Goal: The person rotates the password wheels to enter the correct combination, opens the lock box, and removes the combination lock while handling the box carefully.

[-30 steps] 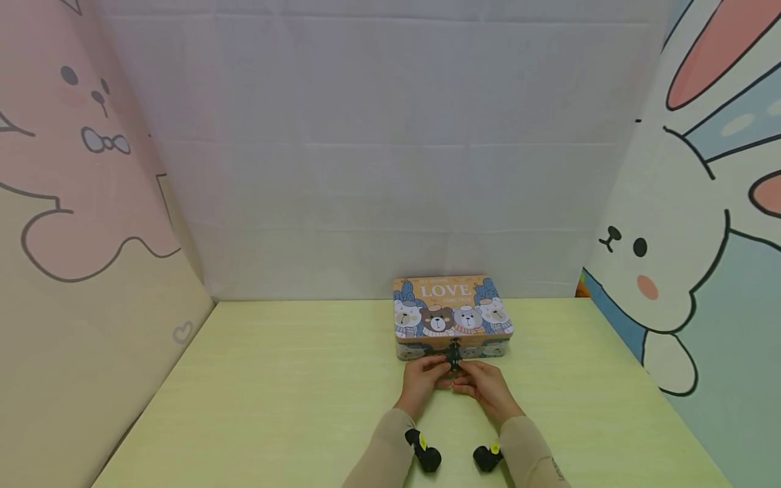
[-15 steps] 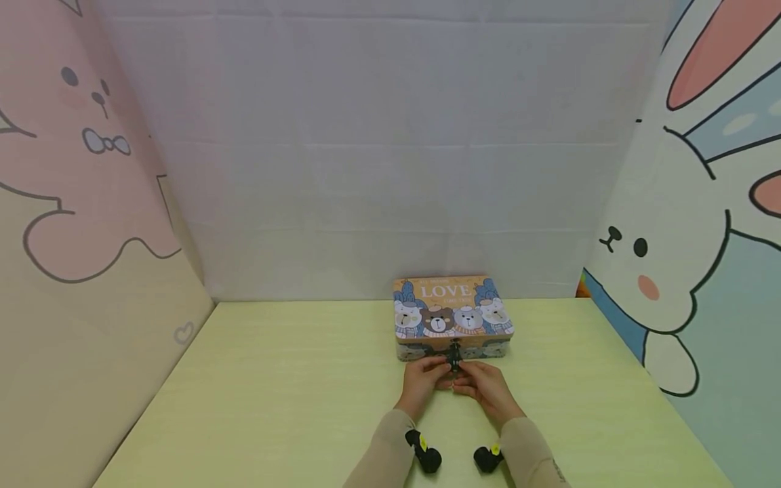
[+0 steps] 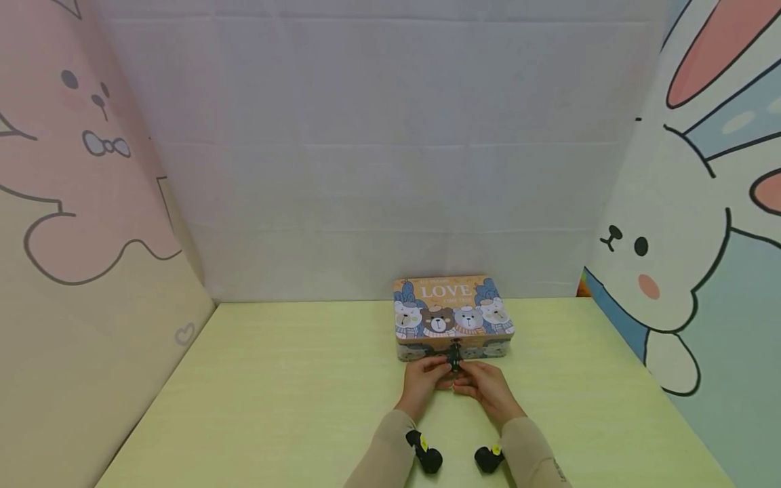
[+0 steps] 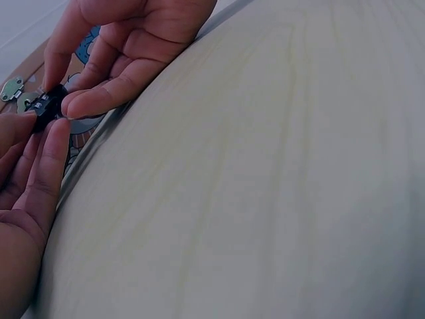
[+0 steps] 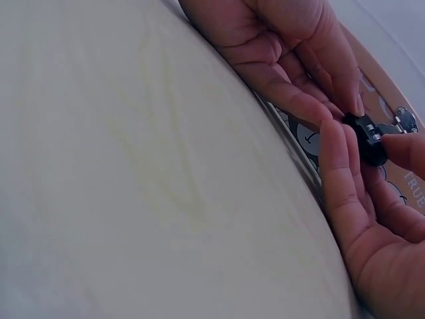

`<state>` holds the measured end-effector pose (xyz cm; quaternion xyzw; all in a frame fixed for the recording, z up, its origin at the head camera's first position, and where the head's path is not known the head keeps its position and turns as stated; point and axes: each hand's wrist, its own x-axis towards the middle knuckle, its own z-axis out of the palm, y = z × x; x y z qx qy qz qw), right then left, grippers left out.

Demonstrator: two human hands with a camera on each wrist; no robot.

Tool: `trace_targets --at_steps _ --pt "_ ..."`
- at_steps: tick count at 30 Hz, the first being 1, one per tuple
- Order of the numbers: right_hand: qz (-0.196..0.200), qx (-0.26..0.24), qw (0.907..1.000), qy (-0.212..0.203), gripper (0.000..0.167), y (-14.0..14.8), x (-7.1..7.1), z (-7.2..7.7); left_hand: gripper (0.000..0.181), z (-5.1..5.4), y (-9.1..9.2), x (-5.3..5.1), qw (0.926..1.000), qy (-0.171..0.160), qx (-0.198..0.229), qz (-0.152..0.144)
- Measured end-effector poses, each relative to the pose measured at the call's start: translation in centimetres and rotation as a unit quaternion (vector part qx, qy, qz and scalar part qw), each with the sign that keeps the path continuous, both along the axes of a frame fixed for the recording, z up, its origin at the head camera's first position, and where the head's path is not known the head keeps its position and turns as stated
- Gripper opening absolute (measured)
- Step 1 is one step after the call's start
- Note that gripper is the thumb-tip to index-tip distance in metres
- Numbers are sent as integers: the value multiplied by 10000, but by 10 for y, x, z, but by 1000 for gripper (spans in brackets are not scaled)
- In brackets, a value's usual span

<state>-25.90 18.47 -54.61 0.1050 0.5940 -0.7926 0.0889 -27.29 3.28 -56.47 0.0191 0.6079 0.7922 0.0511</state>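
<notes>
A small black combination padlock with number dials hangs at the front latch of a tin box printed with bears and the word LOVE. My left hand pinches the padlock from the left, and my right hand pinches it from the right. Both wrist views show the fingertips close around the lock body. Its dials are visible in the right wrist view, but the digits are too small to read. The box lid is down.
The box stands near the back edge of a pale yellow table, close to a white cloth backdrop. Cartoon-printed panels rise at the left and right. Black wrist devices sit at both sleeves.
</notes>
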Motion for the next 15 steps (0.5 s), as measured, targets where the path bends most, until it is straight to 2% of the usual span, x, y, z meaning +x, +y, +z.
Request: trace_targets --at_steps 6,15 --pt "-24 -80 10000 -31 22 0 0 1 24 0 -1 -1 10000 39 -31 -9" --pt "37 -149 9999 14 39 1 1 2 25 -2 -2 -1 10000 -6 51 -66"
